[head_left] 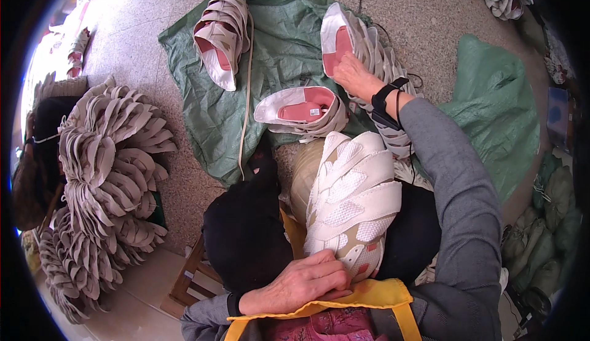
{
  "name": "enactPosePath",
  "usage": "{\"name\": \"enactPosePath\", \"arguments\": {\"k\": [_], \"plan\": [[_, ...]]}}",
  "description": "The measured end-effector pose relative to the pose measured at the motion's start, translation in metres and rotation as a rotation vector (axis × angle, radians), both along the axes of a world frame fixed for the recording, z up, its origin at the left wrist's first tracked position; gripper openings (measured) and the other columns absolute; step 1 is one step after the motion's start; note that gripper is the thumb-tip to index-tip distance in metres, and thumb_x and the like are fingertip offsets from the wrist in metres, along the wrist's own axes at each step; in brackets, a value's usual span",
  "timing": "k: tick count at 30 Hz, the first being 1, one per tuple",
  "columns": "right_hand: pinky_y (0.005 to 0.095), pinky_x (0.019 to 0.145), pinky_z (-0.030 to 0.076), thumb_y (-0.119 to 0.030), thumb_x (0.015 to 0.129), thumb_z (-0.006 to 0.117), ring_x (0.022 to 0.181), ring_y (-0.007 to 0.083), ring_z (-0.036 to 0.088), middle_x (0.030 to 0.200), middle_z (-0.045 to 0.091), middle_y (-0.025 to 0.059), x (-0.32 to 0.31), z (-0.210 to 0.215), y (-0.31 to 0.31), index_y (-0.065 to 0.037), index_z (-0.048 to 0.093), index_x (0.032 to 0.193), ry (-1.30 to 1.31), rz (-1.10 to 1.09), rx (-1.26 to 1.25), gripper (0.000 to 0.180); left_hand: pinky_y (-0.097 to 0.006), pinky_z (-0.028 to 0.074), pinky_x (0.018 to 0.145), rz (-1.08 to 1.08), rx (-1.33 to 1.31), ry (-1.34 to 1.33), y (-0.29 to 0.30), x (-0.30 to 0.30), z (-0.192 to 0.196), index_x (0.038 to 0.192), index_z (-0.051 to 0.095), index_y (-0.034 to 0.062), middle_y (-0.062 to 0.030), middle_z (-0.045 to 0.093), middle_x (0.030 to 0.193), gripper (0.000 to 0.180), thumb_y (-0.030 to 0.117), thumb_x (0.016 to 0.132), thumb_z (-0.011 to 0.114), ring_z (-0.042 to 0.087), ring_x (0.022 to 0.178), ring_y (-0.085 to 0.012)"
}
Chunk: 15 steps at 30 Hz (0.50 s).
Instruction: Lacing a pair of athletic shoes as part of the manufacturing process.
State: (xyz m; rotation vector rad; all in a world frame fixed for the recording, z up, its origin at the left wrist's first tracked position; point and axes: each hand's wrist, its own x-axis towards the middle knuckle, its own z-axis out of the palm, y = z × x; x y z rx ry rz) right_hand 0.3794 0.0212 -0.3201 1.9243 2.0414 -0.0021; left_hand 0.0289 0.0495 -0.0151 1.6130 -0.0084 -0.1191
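Across my lap lies a stack of nested white and beige shoe uppers [353, 193]. My left hand [301, 282] is closed at the near end of this stack, its fingertips tucked under and partly hidden. With my arm stretched out, my right hand [355, 75] grips the opening edge of the front upper in a long nested row of shoe uppers [335, 24]; that upper has a pink lining. A single shoe upper [335, 119] with a pink insole rests just left of this row. Farther left is a smaller stack of uppers [222, 24].
A green woven sheet [203, 119] lies under the uppers, with a pale cord [247, 104] across it. Bundled grey-beige pieces [110, 169] hang at the left. Another green sheet [498, 107] is on the right, above green bags [547, 236]. A wooden crate [190, 279] stands near my left knee.
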Motion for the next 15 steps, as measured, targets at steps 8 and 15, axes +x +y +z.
{"name": "enactPosePath", "arguments": {"k": [8, 15], "plan": [[0.0485, 0.113, 0.039, -0.013, 0.086, 0.067, 0.106, 0.0257, 0.064, 0.099, 0.069, 0.0071, 0.027, -0.013, -0.001, -0.014, 0.069, 0.102, 0.086, 0.068, 0.215, 0.017, -0.034, 0.052, 0.068, -0.011, -0.002, 0.016, 0.001, 0.002, 0.001, 0.088, 0.057, 0.0074, -0.0041, 0.055, 0.089, 0.020, 0.012, 0.088, 0.077, 0.057, 0.084, -0.0237], [0.0436, 0.103, 0.044, 0.000, 0.074, 0.077, 0.108, 0.0322, 0.060, 0.104, 0.064, 0.0110, 0.040, 0.036, 0.008, -0.007, 0.062, 0.107, 0.668, 0.040, 0.253, 0.037, -0.033, 0.051, 0.073, -0.022, 0.032, 0.015, 0.002, -0.001, 0.000, 0.085, 0.062, 0.0098, -0.0011, 0.065, 0.089, 0.019, 0.015, 0.089, 0.080, 0.061, 0.084, -0.0215]]}}
